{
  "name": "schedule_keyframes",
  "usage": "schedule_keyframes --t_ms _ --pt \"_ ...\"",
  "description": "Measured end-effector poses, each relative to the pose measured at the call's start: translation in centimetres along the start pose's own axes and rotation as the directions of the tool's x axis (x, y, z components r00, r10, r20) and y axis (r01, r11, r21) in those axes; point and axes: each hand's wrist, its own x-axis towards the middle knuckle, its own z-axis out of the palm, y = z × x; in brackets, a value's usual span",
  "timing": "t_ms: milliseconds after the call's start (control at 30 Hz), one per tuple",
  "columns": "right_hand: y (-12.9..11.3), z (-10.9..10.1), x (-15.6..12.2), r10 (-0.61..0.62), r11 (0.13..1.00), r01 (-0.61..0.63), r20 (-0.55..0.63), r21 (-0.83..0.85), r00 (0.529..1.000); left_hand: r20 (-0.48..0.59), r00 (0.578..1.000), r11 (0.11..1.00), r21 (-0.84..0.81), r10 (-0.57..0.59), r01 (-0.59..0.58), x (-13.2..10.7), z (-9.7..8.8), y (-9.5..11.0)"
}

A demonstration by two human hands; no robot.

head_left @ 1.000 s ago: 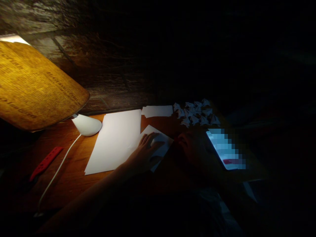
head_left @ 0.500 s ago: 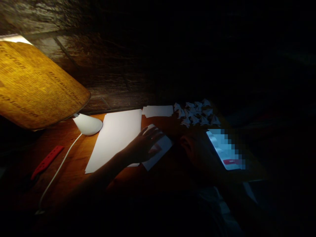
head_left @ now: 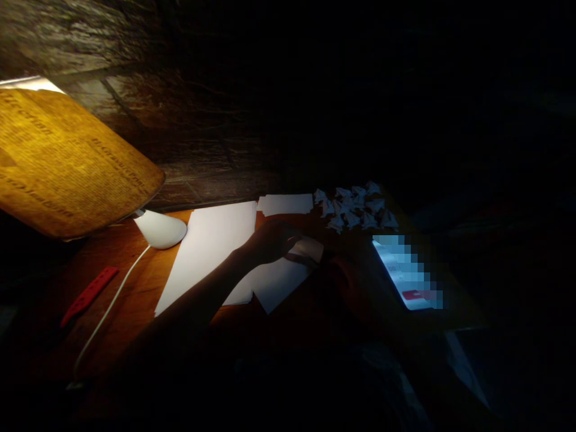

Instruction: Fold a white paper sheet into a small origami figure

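A small white sheet of paper (head_left: 279, 283) lies at an angle on the table, its near corner pointing toward me and its far right part raised in a bend. My left hand (head_left: 272, 241) reaches over it from the left, fingers curled and closed on its far edge. In deep shadow at the sheet's right side is my right hand (head_left: 344, 276); its fingers are too dark to make out. Under the left forearm lies a stack of large white paper (head_left: 213, 240), partly beneath the small sheet.
Smaller paper strips (head_left: 285, 204) lie at the back, beside several folded paper pieces (head_left: 355, 207). A lit phone (head_left: 396, 273) rests on the right. At left stand a lamp (head_left: 90, 174) with a white cord (head_left: 110, 306) and a red-handled tool (head_left: 90, 294).
My left hand has gone from lying spread over the small sheet to curling its fingers at the far edge. That part of the sheet now bends upward. The right hand stays close by.
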Motion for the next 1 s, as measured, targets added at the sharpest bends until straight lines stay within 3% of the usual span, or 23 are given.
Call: schedule_keyframes --t_ms 200,467,700,867,1000 --pt "-1.1 0.4 -0.4 0.031 0.999 -0.032 -0.036 -0.012 0.999 0.054 0.998 0.999 0.012 -0.035 0.034 -0.6 -0.5 0.6" --pt "-1.8 1.3 -1.7 0.012 1.0 -0.008 -0.131 0.025 0.991 -0.009 1.0 0.998 -0.055 -0.02 0.019 -0.9 0.3 0.2" --pt "-1.7 1.2 -1.8 0.033 0.998 -0.042 -0.172 -0.048 0.985 -0.01 1.0 0.998 -0.069 0.006 -0.007 -1.1 0.2 0.6" --pt "-1.1 0.8 -1.1 0.062 0.989 -0.083 -0.161 -0.126 0.985 -0.052 0.994 0.99 -0.103 0.094 -0.099 -3.0 1.8 0.1" --pt "-0.4 1.1 -0.9 0.053 0.988 -0.074 -0.153 -0.137 0.987 -0.031 0.986 0.986 -0.019 0.164 -0.165 -5.9 3.8 0.1"
